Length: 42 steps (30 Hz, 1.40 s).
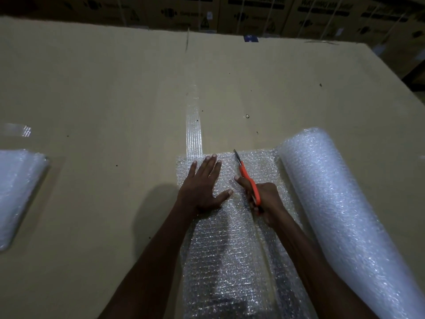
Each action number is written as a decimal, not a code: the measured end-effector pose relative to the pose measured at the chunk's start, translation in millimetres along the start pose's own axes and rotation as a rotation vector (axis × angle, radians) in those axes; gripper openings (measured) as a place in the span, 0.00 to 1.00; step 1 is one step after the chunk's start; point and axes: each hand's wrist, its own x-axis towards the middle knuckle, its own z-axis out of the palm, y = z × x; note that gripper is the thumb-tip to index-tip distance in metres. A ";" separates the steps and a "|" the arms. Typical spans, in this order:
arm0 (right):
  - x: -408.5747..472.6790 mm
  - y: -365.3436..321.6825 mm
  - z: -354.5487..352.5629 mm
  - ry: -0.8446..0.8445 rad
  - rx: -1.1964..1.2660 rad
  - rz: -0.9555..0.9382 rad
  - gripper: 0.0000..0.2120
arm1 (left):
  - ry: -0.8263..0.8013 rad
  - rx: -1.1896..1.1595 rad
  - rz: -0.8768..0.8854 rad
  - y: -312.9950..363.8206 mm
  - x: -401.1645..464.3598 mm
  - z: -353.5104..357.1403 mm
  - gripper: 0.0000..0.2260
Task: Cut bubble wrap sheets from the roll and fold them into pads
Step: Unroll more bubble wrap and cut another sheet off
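Nearest, the unrolled sheet (230,261) lies flat on the cardboard table (103,88), running from the bottom edge away to its far end. Left hand (203,186) rests on it w/ fingers straight and spread, palm down, pressing the sheet's left part. Right hand (264,200) is curled round the orange handles of the scissors (247,178) — blades point away, tips near the sheet's far edge, looking nearly together. The roll (340,217) lies just right of the sheet, joined to it. At far left sits a folded pad (18,192), well apart. Clear tape (193,125) runs away from the sheet's far edge. Beyond the table — dark printed boxes (253,10).
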 end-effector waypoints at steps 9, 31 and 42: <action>3.4 -3.8 3.7 0.001 0.034 -0.009 0.19 | 0.001 -0.001 0.009 0.2 -2.6 -0.5 0.42; -100.9 90.2 -32.3 0.337 -0.934 -0.608 0.19 | 0.169 -0.052 -0.065 66.7 -197.3 -1.8 0.32; -119.2 118.1 -21.9 0.363 -1.026 -0.838 0.07 | 0.071 -0.052 -0.069 84.9 -253.8 9.4 0.32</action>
